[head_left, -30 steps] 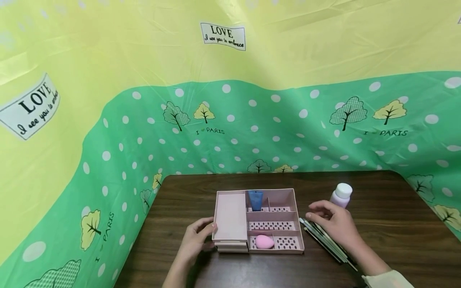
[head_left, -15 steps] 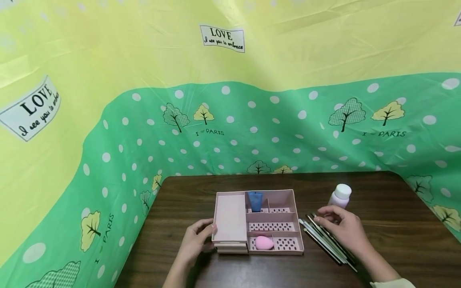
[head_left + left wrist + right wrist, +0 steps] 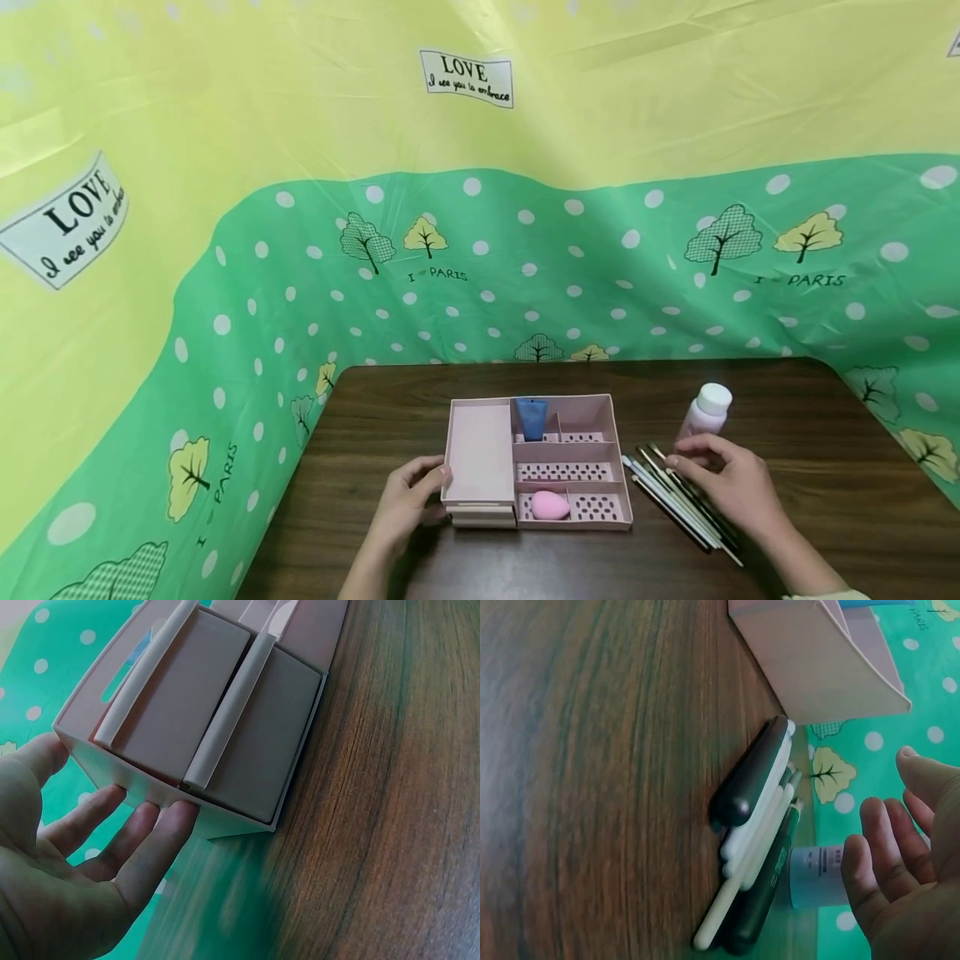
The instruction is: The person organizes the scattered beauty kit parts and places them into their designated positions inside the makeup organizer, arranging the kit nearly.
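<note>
A pink desk organizer [image 3: 480, 454] stands on the table, with compartments on its right side and two small drawers [image 3: 259, 735] at its front left. My left hand [image 3: 408, 497] rests against its left wall, fingertips on the wall and thumb at the top edge. A blue tube [image 3: 532, 419] stands in the back left compartment and a pink egg-shaped makeup sponge [image 3: 551, 505] lies in the front one. My right hand [image 3: 726, 477] hovers over several slim brushes [image 3: 761, 840] lying right of the organizer, fingers loosely bent and holding nothing.
A pale purple bottle with a white cap [image 3: 714, 398] stands behind my right hand, partly hidden by it in the head view. The dark wooden table [image 3: 382, 400] is backed by a green and yellow printed cloth [image 3: 570, 250].
My right hand has moved right, from beside the organizer across the brushes, uncovering more of their far ends. My left hand and the organizer stay in place.
</note>
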The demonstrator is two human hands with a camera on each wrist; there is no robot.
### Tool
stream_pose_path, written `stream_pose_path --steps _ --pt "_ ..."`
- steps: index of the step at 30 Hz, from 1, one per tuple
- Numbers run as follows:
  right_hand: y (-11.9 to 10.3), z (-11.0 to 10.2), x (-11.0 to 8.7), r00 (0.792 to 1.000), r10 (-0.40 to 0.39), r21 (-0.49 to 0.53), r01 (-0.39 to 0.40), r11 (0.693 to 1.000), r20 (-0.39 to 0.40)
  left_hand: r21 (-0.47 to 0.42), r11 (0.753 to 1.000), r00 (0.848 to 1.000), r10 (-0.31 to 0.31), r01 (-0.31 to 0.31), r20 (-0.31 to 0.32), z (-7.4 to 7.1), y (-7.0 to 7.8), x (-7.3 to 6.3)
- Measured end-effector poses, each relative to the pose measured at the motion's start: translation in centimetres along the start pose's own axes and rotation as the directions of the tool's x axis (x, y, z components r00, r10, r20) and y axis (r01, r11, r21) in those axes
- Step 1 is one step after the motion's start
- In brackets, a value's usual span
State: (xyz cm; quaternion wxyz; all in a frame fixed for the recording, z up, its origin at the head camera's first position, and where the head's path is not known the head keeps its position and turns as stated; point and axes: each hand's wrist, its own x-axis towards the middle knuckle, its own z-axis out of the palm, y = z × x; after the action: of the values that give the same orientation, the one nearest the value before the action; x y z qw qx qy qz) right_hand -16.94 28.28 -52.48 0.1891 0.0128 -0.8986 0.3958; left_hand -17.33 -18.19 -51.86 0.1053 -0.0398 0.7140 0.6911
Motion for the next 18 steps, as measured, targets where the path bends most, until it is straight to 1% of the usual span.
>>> stream_pose_path --steps 5,13,18 --pt "0.8 -0.5 -0.2 1.0 0.004 -0.035 -0.005 0.999 -0.013 0.001 1.0 1.0 -0.001 0.001 -0.003 0.0 -0.1 0.0" --pt "1.7 -1.5 -0.3 0.997 0.074 -0.077 -0.074 0.994 -0.009 -0.003 1.0 1.0 0.0 0.0 -0.004 0.0 -0.1 0.1" --pt "2.3 -2.1 -0.2 0.996 0.082 -0.119 -0.084 0.989 -0.017 -0.008 1.0 1.0 0.004 -0.004 0.003 0.0 -0.1 0.1"
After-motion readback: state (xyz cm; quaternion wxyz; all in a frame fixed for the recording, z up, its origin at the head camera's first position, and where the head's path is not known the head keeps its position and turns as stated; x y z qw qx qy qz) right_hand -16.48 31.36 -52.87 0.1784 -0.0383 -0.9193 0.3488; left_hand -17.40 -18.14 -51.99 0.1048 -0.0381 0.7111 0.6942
